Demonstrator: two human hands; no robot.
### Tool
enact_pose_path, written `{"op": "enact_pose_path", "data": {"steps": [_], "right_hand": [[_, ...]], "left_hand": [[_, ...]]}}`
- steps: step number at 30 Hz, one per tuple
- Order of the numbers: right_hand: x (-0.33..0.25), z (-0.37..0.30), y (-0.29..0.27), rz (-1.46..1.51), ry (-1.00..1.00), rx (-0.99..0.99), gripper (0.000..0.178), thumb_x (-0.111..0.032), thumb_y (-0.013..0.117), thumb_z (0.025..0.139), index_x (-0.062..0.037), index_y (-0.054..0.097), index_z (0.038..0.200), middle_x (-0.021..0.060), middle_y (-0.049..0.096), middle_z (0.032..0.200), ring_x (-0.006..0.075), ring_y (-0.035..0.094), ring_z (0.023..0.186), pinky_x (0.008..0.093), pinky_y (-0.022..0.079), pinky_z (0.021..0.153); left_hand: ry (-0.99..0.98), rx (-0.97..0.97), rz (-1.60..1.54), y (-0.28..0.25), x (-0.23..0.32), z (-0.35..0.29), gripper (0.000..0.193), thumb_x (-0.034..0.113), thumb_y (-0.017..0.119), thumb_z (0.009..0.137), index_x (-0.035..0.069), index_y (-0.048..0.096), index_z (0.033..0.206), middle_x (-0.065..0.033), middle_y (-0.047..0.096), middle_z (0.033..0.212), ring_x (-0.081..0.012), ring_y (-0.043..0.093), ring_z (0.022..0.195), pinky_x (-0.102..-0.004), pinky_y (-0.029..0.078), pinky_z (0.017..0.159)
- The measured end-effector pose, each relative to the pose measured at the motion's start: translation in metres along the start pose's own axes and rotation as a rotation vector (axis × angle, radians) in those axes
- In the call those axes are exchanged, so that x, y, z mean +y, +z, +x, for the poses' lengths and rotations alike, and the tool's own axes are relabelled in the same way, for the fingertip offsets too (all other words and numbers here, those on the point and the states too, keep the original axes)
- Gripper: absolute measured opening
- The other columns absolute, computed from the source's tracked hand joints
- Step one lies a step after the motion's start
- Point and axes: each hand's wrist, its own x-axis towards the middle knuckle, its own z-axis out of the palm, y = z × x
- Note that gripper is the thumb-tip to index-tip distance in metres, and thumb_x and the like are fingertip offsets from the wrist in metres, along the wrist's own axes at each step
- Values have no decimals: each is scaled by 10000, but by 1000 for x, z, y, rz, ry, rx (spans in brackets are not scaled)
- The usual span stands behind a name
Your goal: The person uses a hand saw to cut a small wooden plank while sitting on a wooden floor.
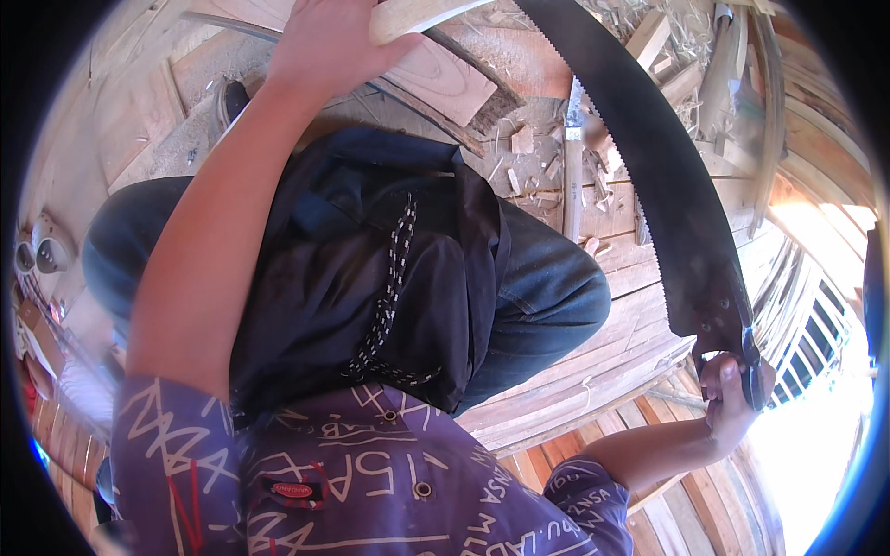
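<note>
Saw on one side, curved wood on the other, looks like lining up a cut

So here's where things stand. The right grip (730,387) is wrapped round the handle of a big dark saw (654,153), fingers closed on it, well out to the right. The blade sweeps up and off the top edge of the view, teeth facing left.

The left grip (329,51) is up top, right at a pale curved piece of wood (431,11), thumb along its near edge. The fingers run out of view, so I honestly can't tell if it's clamped on or just steadying. That wood sits over a flat grained board (454,83), out past the seated person's lap. In the stretch I can see, teeth and wood are apart; what they do beyond the edge, no idea.

My read: this is set-up for a cut or a pause between strokes, not the cut proper. Next move, I'd say, calls for pinning that curved piece down firmly, bringing the teeth over to it and starting with light strokes, thumb kept clear. A blade that long could skip on a rounded edge.

Also, mind the long narrow tool (573,176) lying beside the blade, among wood chips (522,139) on the plank floor (640,306). I'd shift it out of the saw's path first
</note>
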Motion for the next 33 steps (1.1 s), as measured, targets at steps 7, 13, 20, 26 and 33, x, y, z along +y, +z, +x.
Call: {"op": "enact_pose_path", "data": {"steps": [7,13,20,26,33], "right_hand": [[-23,76,75,-92,110,42,270,-199,725,848,-30,564,712,9,483,511,80,386,404,239,304,403],[-33,96,101,16,49,54,358,-296,784,808,-61,530,716,25,509,535,77,450,447,206,296,422],[-20,65,63,23,19,18,486,-413,819,760,-58,489,719,27,498,553,91,472,484,214,348,447],[-17,63,65,97,40,1,478,-392,823,763,-59,486,702,29,501,558,85,459,487,220,331,440],[14,31,57,182,24,-48,376,-267,777,819,-23,492,836,54,500,591,119,443,492,252,360,471]], "left_hand": [[54,80,-2,11,-7,0,561,379,724,733,-44,545,1055,-228,584,1065,-376,522,1109,-455,399,992],[-19,54,-1,7,-10,3,573,406,731,725,-24,557,1061,-210,589,1084,-363,516,1131,-458,395,993],[13,11,50,4,3,-6,559,433,743,703,2,586,1023,-203,594,1071,-349,525,1120,-470,401,969],[71,70,29,8,1,-7,546,424,747,699,4,585,1009,-199,597,1038,-348,536,1087,-476,407,948],[21,68,46,11,-6,-5,531,402,742,711,-4,585,1016,-201,601,1050,-358,524,1122,-478,400,968]]}}
